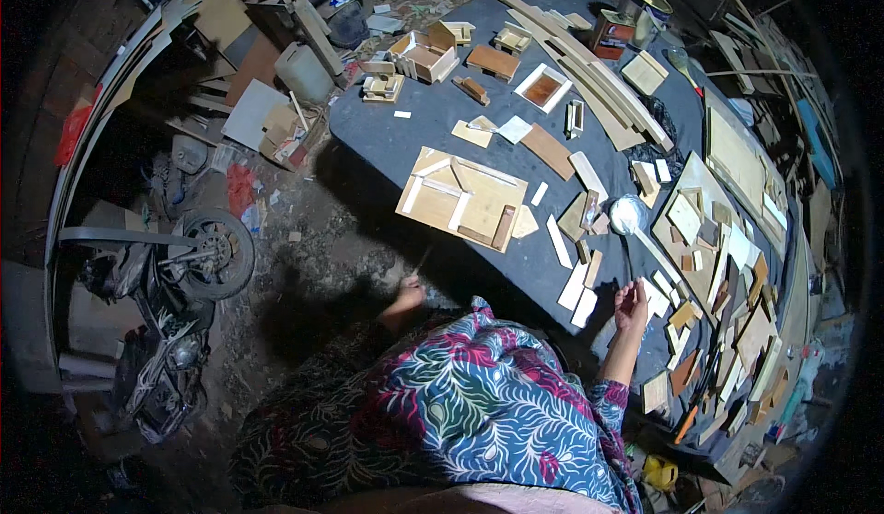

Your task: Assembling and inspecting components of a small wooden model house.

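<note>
My left hand (408, 293) is low beside the table's near edge, in shadow, its fingers curled round what looks like a thin dark stick (424, 258). Over the near right part of the table, my right hand (631, 306) is turned palm up with its fingers loosely bent and apart from the thumb; nothing shows in it. White and pale wood strips (583, 308) lie just left of it. A flat wooden panel (440, 208) with strips laid on it rests at the near left edge. Beyond my right hand is a round whitish container (628, 214) with a flat stick beside it.
Small wooden boxes (425, 58) and a framed tray (543, 87) stand farther back on the dark-covered table (373, 136). Long planks (589, 72), a tin can (645, 7) and a brush (683, 67) are behind. Wood offcuts crowd the right side. A motorcycle (166, 311) stands at left.
</note>
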A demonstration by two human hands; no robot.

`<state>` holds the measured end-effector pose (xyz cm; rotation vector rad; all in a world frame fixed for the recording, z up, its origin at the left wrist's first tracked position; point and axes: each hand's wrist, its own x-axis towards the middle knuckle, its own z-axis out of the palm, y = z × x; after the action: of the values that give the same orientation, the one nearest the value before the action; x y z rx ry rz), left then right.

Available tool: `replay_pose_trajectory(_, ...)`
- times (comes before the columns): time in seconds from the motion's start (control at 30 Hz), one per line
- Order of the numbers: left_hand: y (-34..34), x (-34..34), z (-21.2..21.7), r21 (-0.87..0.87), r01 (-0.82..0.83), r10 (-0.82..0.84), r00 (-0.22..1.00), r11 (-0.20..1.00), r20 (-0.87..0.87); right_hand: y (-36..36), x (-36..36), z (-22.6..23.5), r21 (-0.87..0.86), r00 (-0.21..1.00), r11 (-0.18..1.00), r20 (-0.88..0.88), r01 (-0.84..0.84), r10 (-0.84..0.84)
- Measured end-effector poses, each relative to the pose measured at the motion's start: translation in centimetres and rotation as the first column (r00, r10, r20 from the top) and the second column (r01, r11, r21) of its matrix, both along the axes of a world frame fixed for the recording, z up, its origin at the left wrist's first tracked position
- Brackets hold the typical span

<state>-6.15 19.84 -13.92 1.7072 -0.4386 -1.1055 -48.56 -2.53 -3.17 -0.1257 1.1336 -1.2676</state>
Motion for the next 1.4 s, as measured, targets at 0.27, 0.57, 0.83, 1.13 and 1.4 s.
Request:
replay_pose_trajectory(0.27, -3.0, -0.8, 0.2, 0.283, 0.063, -0.077, 0.996, 0.957, 0.039, 3.3, -1.1, 1.4, 0.021, 0.997, 0.999, 0.067, 0.035, -0.036)
replay_pose_trajectory(0.57, -2.1, -3.7, 2.3, 0.279, -0.211, 0.196, 0.977, 0.937, 0.082, 2.5, -2.1, 3.6, -0.037, 0.987, 0.995, 0.125, -0.094, 0.098)
replay_pose_trajectory(0.83, 6.7, -7.6, -4.9, 0.218, -0.607, 0.334, 0.661, 0.764, 0.672, 2.1, 0.3, 3.5, -0.095, 0.893, 0.915, 0.199, -0.392, 0.404)
replay_pose_trajectory(1.13, 12.9, -7.6, 2.2, 0.24, -0.499, 0.291, 0.763, 0.833, 0.577, 5.5, 0.8, 3.9, -0.105, 0.814, 0.863, 0.292, -0.494, 0.501)
replay_pose_trajectory(1.4, 2.6, -1.7, 7.6, 0.242, -0.724, 0.676, 0.689, 0.646, 0.26, 7.6, 2.2, 4.7, -0.045, 0.89, 0.896, 0.102, -0.441, 0.444)
